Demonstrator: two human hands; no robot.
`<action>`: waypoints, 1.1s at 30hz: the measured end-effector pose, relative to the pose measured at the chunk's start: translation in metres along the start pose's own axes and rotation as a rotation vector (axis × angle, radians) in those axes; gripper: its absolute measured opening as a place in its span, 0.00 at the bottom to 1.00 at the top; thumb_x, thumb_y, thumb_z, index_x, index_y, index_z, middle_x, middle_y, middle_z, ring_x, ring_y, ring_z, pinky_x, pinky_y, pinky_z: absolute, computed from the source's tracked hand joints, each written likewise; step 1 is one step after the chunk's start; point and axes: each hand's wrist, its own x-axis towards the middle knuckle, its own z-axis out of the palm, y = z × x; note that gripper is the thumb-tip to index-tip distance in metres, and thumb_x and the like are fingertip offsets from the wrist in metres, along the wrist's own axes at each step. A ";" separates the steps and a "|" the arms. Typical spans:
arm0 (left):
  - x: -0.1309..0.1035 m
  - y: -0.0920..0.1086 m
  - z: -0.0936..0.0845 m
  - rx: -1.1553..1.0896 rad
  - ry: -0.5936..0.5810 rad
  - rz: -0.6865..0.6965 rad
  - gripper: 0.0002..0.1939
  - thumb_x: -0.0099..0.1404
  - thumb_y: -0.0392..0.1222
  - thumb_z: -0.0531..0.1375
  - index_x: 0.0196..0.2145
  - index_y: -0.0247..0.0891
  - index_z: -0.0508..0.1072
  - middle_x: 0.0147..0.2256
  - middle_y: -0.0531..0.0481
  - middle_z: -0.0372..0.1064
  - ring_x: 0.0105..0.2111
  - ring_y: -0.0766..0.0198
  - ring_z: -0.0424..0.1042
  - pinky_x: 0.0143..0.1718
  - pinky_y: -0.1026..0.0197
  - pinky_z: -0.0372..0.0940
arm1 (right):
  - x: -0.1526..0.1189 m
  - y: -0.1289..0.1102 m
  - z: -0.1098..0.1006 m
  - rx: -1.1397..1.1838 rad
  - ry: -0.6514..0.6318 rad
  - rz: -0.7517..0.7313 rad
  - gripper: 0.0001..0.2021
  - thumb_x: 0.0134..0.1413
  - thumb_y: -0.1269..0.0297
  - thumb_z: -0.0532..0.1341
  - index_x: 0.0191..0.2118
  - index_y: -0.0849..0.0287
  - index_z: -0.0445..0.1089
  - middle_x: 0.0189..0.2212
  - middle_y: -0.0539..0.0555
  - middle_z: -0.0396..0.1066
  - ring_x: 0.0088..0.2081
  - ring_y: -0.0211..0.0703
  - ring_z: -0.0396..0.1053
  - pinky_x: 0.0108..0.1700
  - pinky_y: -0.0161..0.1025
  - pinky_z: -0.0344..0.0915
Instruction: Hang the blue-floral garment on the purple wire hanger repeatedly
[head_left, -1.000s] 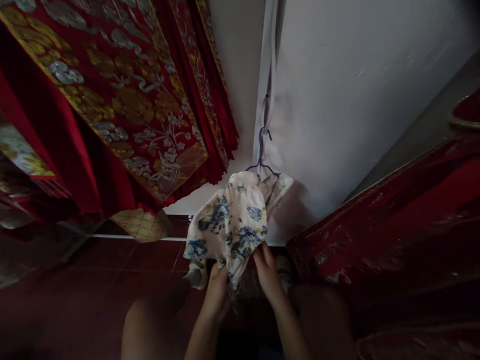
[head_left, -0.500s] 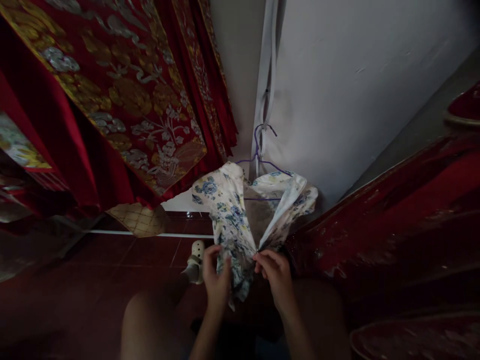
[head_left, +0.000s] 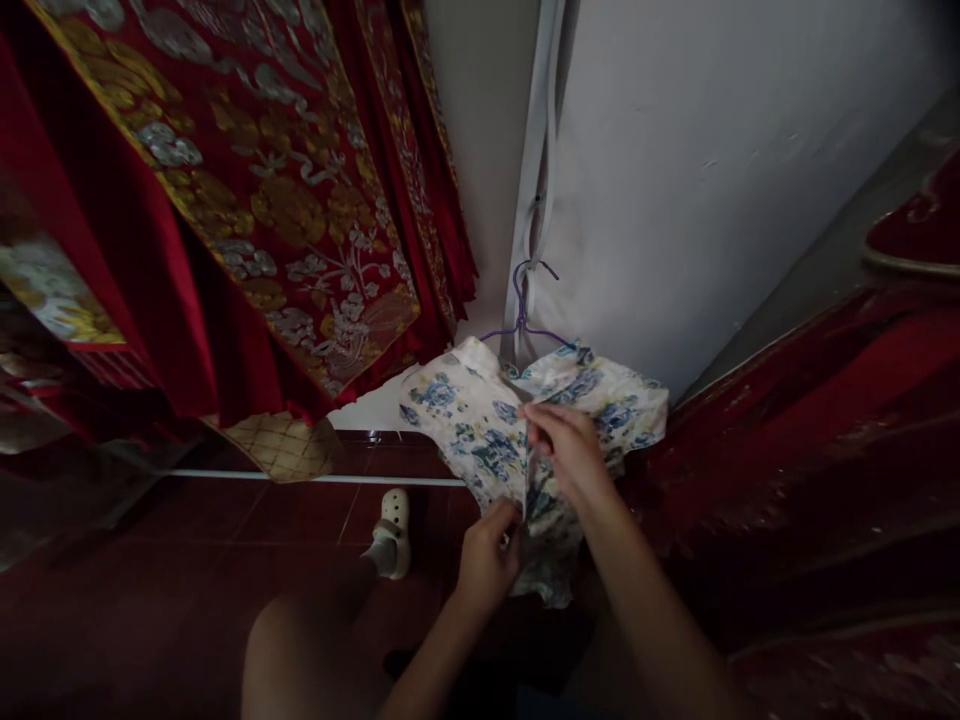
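A white garment with blue and yellow flowers, a short-sleeved dress or top (head_left: 487, 440), hangs from a purple wire hanger (head_left: 520, 310) against the wall. My right hand (head_left: 574, 450) is closed in a pinch on its front opening below the neckline, at what looks like a zipper pull; the fingers hide the pull itself. Lower on the same front edge, my left hand (head_left: 487, 560) pinches the cloth. Between the two hands the front edges meet, and only a small gap shows near the collar.
Red embroidered cloth (head_left: 300, 200) hangs at the left. A white cable (head_left: 550, 130) runs down the wall (head_left: 675, 180) above the hanger. Dark red furniture (head_left: 810, 420) stands at the right. My foot wears a pale clog (head_left: 395, 520) on the red tiled floor (head_left: 300, 560).
My right hand has moved up along the garment's front, and the wide V-shaped opening has closed. My left hand has gone from loose beside the garment to pinching its lower front edge.
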 end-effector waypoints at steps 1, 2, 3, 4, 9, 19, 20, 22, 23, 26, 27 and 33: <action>-0.001 0.001 0.002 0.030 -0.032 -0.001 0.08 0.67 0.30 0.51 0.30 0.38 0.64 0.32 0.49 0.65 0.33 0.64 0.66 0.35 0.64 0.58 | 0.010 -0.013 0.004 0.010 0.002 -0.041 0.13 0.38 0.56 0.68 0.24 0.63 0.74 0.13 0.46 0.63 0.15 0.29 0.51 0.17 0.31 0.41; -0.002 0.002 0.003 0.060 -0.063 -0.002 0.09 0.67 0.30 0.50 0.30 0.39 0.63 0.32 0.49 0.65 0.33 0.64 0.66 0.35 0.64 0.58 | 0.018 -0.025 0.008 0.019 0.004 -0.078 0.13 0.38 0.56 0.68 0.24 0.63 0.74 0.13 0.46 0.63 0.15 0.29 0.51 0.17 0.31 0.41; -0.002 0.002 0.004 0.089 -0.091 -0.004 0.10 0.67 0.29 0.49 0.30 0.39 0.64 0.33 0.49 0.65 0.33 0.64 0.66 0.34 0.64 0.58 | 0.023 -0.034 0.012 0.027 0.006 -0.109 0.13 0.38 0.57 0.68 0.24 0.63 0.73 0.13 0.46 0.63 0.15 0.28 0.51 0.17 0.31 0.42; -0.002 0.002 0.004 0.114 -0.119 -0.005 0.10 0.67 0.29 0.49 0.30 0.39 0.64 0.33 0.49 0.66 0.32 0.64 0.67 0.33 0.64 0.58 | 0.026 -0.040 0.014 0.032 0.008 -0.131 0.13 0.39 0.57 0.67 0.25 0.63 0.73 0.13 0.46 0.63 0.15 0.28 0.51 0.17 0.31 0.42; 0.028 0.008 -0.019 0.068 -0.216 0.059 0.04 0.64 0.32 0.59 0.36 0.38 0.72 0.35 0.49 0.71 0.34 0.63 0.71 0.37 0.64 0.62 | 0.018 -0.031 0.012 0.027 0.025 -0.184 0.12 0.45 0.55 0.65 0.30 0.61 0.73 0.14 0.45 0.64 0.15 0.30 0.54 0.18 0.30 0.46; 0.160 0.086 -0.086 0.169 0.161 0.463 0.09 0.72 0.41 0.55 0.43 0.37 0.74 0.36 0.47 0.71 0.37 0.62 0.69 0.41 0.60 0.64 | 0.010 -0.019 -0.009 -0.144 -0.057 -0.394 0.11 0.57 0.56 0.61 0.30 0.58 0.72 0.15 0.43 0.56 0.18 0.33 0.53 0.21 0.33 0.49; 0.163 0.090 -0.085 0.204 0.159 0.483 0.09 0.71 0.41 0.55 0.38 0.36 0.74 0.35 0.47 0.70 0.37 0.61 0.69 0.40 0.59 0.64 | 0.014 -0.016 -0.009 -0.177 -0.041 -0.422 0.11 0.57 0.57 0.61 0.29 0.58 0.72 0.16 0.43 0.57 0.19 0.33 0.53 0.22 0.33 0.50; 0.164 0.096 -0.082 0.217 0.216 0.507 0.09 0.71 0.40 0.55 0.34 0.36 0.71 0.33 0.48 0.68 0.37 0.61 0.68 0.40 0.59 0.63 | 0.022 -0.005 -0.009 -0.259 -0.005 -0.463 0.11 0.55 0.59 0.60 0.27 0.59 0.71 0.18 0.45 0.62 0.22 0.35 0.57 0.25 0.34 0.53; 0.163 0.097 -0.083 0.187 0.275 0.504 0.09 0.71 0.40 0.55 0.33 0.36 0.70 0.32 0.48 0.68 0.36 0.62 0.68 0.40 0.59 0.63 | 0.026 0.004 -0.009 -0.302 0.016 -0.468 0.10 0.54 0.61 0.60 0.25 0.59 0.70 0.19 0.46 0.64 0.23 0.36 0.59 0.27 0.34 0.55; 0.164 0.087 -0.098 -0.002 0.531 0.377 0.09 0.72 0.41 0.55 0.33 0.36 0.70 0.31 0.51 0.67 0.34 0.65 0.67 0.39 0.61 0.62 | 0.030 0.032 -0.012 -0.390 0.054 -0.400 0.09 0.48 0.64 0.58 0.20 0.58 0.67 0.18 0.47 0.64 0.24 0.38 0.60 0.29 0.35 0.56; 0.166 0.078 -0.107 -0.103 0.635 0.286 0.09 0.71 0.41 0.56 0.33 0.36 0.70 0.31 0.52 0.67 0.33 0.66 0.66 0.39 0.63 0.62 | 0.028 0.040 -0.014 -0.398 0.052 -0.363 0.09 0.47 0.64 0.58 0.19 0.58 0.66 0.17 0.47 0.63 0.24 0.38 0.60 0.29 0.35 0.56; 0.150 -0.001 -0.145 -0.731 0.944 -0.260 0.14 0.72 0.33 0.46 0.30 0.35 0.67 0.25 0.53 0.66 0.29 0.67 0.68 0.40 0.60 0.65 | 0.000 0.054 -0.015 -0.306 -0.042 -0.242 0.10 0.48 0.64 0.59 0.19 0.57 0.67 0.17 0.46 0.61 0.24 0.37 0.58 0.28 0.34 0.55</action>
